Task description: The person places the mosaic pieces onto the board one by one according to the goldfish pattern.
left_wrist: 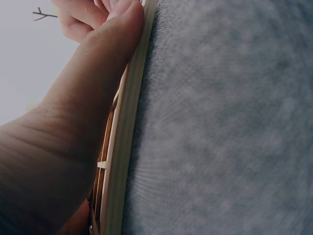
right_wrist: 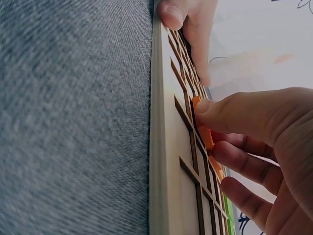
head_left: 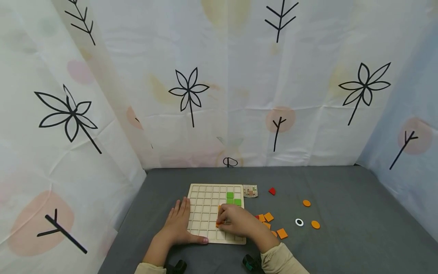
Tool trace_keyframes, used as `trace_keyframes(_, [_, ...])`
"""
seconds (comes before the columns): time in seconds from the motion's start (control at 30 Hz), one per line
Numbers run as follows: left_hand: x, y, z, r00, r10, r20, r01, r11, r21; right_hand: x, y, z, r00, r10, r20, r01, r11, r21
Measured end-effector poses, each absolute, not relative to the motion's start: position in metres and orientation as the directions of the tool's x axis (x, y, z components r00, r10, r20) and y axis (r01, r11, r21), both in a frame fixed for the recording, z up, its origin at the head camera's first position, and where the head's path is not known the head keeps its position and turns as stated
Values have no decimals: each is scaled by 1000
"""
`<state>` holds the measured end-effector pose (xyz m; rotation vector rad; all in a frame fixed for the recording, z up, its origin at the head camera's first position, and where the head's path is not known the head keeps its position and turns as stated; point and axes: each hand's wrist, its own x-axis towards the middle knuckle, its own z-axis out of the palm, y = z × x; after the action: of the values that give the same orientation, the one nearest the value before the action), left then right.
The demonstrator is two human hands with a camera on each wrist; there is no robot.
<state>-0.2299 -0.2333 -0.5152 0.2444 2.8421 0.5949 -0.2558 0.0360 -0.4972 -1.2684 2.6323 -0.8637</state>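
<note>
A pale wooden grid board lies on the grey cloth. My left hand holds it at its near left corner, fingers straight along the left edge and thumb on the front edge. Over the lower right cells, my right hand pinches an orange square tile between thumb and fingers, the tile tilted at a cell. Behind it in the right wrist view, another orange tile is partly hidden by the fingers. Several green tiles sit in cells toward the far right of the board.
A small pattern card touches the board's far right corner. Loose orange squares lie beside the right forearm, some partly covered by it. Farther right are a red piece, orange discs and a white ring with a black centre.
</note>
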Motion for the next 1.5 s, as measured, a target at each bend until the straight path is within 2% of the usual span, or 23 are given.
trace_keyframes(0.4, [-230, -234, -517, -960, 208, -185, 115, 902, 416, -258, 38, -501, -676, -723, 139, -655, 504, -563])
trace_keyframes(0.73, [-229, -233, -515, -961, 201, -188, 111, 908, 405, -262, 49, -493, -685, -699, 207, -647, 452, -614])
trace_keyframes(1.17, [-230, -232, -516, -961, 203, -186, 111, 904, 414, -288, 114, -483, -799, -513, 314, -578, 509, -638])
trace_keyframes(1.37, [-230, -230, -515, -962, 202, -182, 111, 903, 415, -299, 150, -488, -870, -397, 292, -485, 578, -656])
trace_keyframes(1.5, [-230, -230, -513, -963, 197, -183, 107, 905, 411, -304, 167, -495, -885, -359, 297, -464, 624, -629])
